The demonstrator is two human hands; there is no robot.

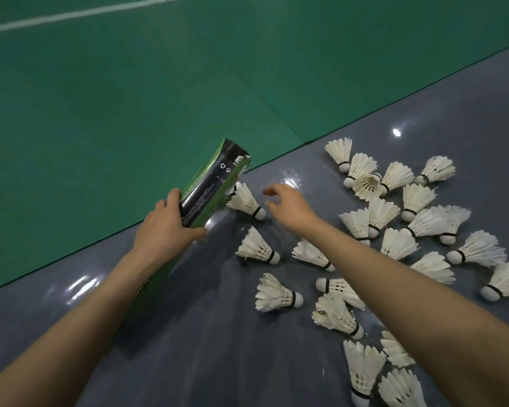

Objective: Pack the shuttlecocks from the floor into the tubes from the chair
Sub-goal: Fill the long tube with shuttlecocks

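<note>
My left hand [166,223] grips a green and black shuttlecock tube [209,186], tilted with its open top pointing up and away. Just right of the tube's mouth lies a white feather shuttlecock [245,201] on the grey floor. Above and right of it my right hand [288,205] hovers, fingers spread and nothing in them. Several more white shuttlecocks [394,227] lie scattered over the floor to the right and toward the bottom right. The tube's lower part is hidden behind my left forearm.
The grey glossy floor [206,348] meets a green court mat [130,98] along a diagonal edge. A white court line [71,16] runs across the far mat. No chair or other tubes are in view.
</note>
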